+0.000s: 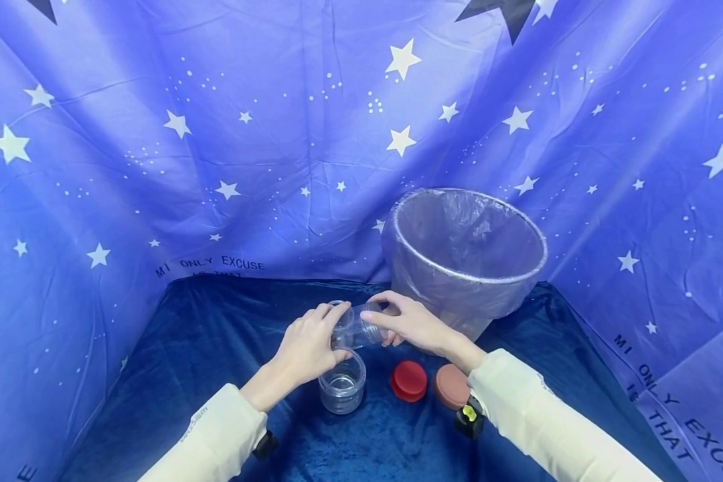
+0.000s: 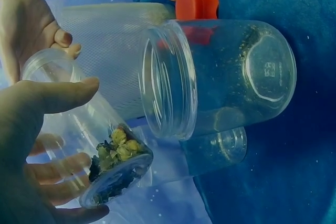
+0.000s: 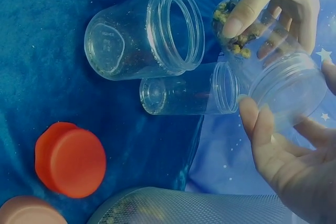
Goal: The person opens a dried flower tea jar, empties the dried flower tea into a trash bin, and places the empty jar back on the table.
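Note:
Both hands hold one clear jar (image 1: 357,328), tilted on its side, with clumps of yellow and dark dried flowers (image 2: 121,146) at its base. My left hand (image 1: 309,345) grips the base end, thumb on one side and fingers round the other. At the mouth end, my right hand (image 1: 411,325) holds the rim between thumb and fingers. Under the hands stands a wide open jar (image 1: 342,395) with small specks inside. A narrower open jar (image 3: 181,90) stands just behind it, partly covered by my left hand in the head view.
A red lid (image 1: 408,380) lies right of the wide jar, with a pinkish lid (image 1: 452,385) beside it near my right sleeve. Behind my right hand stands a mesh bin (image 1: 466,276) lined with a clear bag. Starry blue cloth (image 1: 277,134) hangs around the dark blue table cover (image 1: 217,321).

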Demonstrator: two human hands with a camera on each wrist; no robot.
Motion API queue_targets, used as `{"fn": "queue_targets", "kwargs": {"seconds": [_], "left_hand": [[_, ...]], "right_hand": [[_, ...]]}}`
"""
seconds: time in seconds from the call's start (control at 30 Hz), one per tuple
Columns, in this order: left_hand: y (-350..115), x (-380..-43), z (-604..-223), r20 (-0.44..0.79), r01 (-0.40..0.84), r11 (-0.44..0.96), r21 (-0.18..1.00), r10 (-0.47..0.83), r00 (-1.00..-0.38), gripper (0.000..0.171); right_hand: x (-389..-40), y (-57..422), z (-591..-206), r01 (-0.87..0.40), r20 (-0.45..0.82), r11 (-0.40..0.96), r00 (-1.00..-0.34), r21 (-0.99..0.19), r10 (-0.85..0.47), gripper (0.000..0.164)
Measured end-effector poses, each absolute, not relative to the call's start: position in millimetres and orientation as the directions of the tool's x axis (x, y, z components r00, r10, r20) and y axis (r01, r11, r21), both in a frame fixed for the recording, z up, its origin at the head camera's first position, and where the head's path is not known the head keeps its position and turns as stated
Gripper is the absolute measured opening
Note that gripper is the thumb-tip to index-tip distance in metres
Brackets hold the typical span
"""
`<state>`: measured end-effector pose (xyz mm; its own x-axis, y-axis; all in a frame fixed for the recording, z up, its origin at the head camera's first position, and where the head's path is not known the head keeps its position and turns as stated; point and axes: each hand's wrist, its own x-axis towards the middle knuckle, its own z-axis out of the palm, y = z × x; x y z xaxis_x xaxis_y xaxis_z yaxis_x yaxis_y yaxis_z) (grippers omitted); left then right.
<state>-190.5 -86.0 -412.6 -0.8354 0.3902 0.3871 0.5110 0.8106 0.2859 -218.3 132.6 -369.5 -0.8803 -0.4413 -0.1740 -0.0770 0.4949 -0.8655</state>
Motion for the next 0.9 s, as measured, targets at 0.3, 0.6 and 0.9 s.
{"fn": "queue_targets", "kwargs": {"seconds": [0.3,0.6,0.9], "left_hand": [[-88.2,-191.3,-412.2,0.363,0.509,0.808,0.296,0.398,-0.843,0.078],[-89.4,-190.3,-411.7,0.355,0.504,0.806,0.312,0.393,-0.848,0.077],[-88.9,-191.1,-411.4,0.356,0.503,0.809,0.303,0.394,-0.847,0.078]], "right_hand": [[-218.0,135.6,-371.4,-0.126,-0.152,0.500,-0.866,-0.857,-0.477,0.056],[-218.2,139.6,-370.5,-0.187,-0.103,0.429,-0.817,-0.884,-0.568,0.067],[-218.7,140.4,-370.7,-0.154,-0.143,0.487,-0.842,-0.860,-0.519,0.070]]}}
